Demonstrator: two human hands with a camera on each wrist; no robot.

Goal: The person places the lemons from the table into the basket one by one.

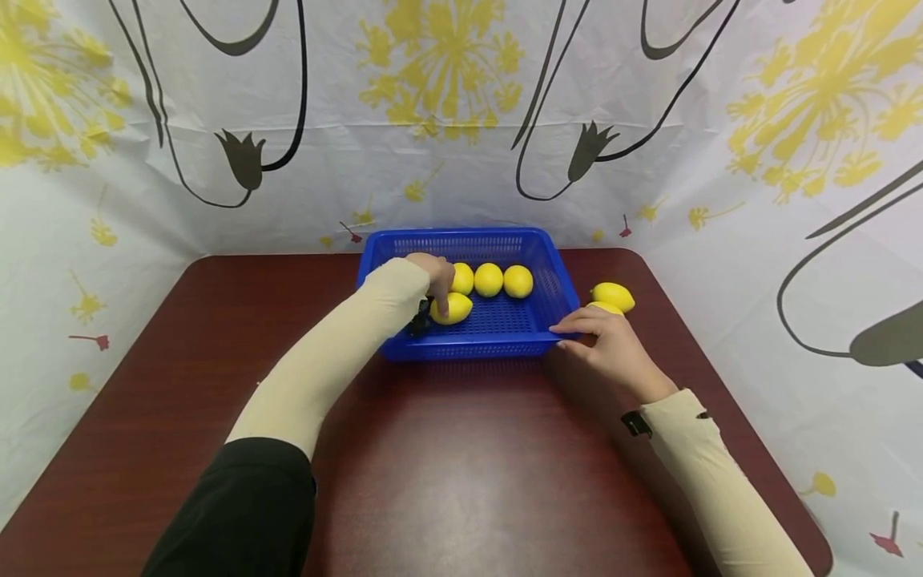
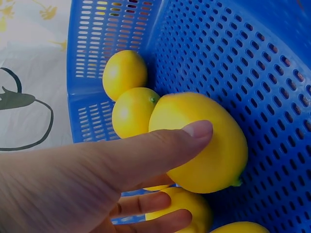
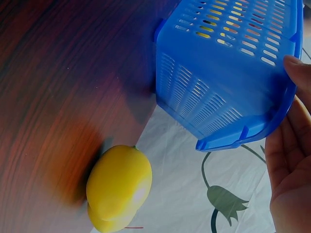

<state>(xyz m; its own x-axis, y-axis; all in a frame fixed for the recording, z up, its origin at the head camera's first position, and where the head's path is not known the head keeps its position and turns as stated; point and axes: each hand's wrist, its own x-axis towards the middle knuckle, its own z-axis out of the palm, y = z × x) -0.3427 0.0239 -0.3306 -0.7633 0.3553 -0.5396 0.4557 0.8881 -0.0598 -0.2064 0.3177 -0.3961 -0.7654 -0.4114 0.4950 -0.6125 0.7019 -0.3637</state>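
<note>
Inside the blue plastic basket [image 1: 469, 346], my left hand [image 1: 433, 273] holds a yellow lemon [image 1: 455, 308] near the basket's left side. The left wrist view shows the thumb [image 2: 170, 143] lying across that lemon, with other fingers curled below it. More lemons, including one at the right of the row [image 1: 518, 281], sit along the back of the basket; my left hand hides part of the group. My right hand [image 1: 613, 349] grips the basket's front right corner, thumb on one side of the rim and fingers on the other.
Two lemons, the farther one [image 1: 614, 296] in fuller view, lie on the dark wooden table [image 1: 461, 481] to the right of the basket, beside my right hand. A white cloth [image 1: 461, 184] with flower prints hangs behind the table.
</note>
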